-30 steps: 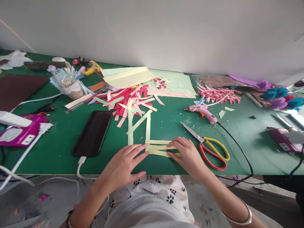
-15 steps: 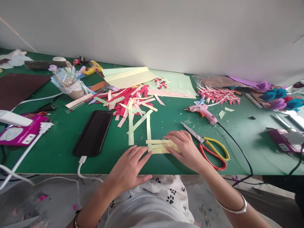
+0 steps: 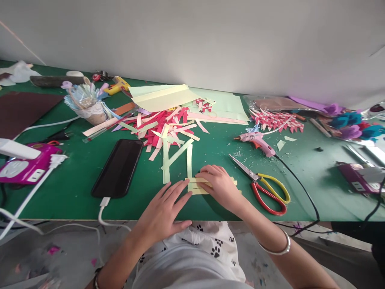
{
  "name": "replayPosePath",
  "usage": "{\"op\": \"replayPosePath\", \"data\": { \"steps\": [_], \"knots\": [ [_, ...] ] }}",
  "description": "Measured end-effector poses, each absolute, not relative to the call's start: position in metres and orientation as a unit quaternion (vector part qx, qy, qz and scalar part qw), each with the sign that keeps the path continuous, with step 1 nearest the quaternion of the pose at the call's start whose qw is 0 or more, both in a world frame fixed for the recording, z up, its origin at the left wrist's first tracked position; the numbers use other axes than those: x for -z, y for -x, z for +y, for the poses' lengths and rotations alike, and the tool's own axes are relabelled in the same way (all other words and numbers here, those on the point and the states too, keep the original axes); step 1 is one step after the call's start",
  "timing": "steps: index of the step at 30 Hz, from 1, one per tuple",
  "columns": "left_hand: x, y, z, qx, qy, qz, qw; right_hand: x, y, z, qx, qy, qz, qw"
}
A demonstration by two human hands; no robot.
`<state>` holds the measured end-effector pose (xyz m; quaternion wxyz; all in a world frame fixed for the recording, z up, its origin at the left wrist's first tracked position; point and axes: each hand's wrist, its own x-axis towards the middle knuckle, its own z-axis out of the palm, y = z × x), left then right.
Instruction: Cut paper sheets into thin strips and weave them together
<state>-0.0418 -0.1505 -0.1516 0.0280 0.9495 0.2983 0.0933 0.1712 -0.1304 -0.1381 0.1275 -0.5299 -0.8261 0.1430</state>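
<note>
Pale yellow paper strips (image 3: 197,186) lie side by side near the table's front edge. A light green strip (image 3: 189,161) runs upward from their left end. My left hand (image 3: 164,208) has its fingers spread, with the fingertips at the strips' left ends. My right hand (image 3: 217,188) rests over the middle of the strips, fingers apart and bent a little, and hides part of them. Two more green strips (image 3: 166,160) lie to the left, one slanting across the other.
Scissors (image 3: 255,176) and a pink glue gun (image 3: 255,141) lie right of my hands. Left is a phone (image 3: 118,168) on a cable. Behind are a heap of red and pink strips (image 3: 164,124) and pale paper sheets (image 3: 228,105).
My right hand has slid left along the yellow strips, so their right ends now show. The upright green strip has shifted slightly at its lower end. My left hand has barely moved.
</note>
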Motion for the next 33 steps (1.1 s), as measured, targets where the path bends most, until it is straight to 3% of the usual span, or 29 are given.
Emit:
{"op": "replayPosePath", "data": {
  "steps": [13,33],
  "knots": [
    [0.155,0.041,-0.151,-0.098,-0.943,0.312,0.065,0.133,-0.168,-0.123,-0.147,0.548,-0.820,0.074],
    [0.155,0.039,-0.151,-0.106,-0.940,0.319,0.054,0.131,-0.173,-0.123,-0.224,0.574,-0.776,0.134]
  ]
}}
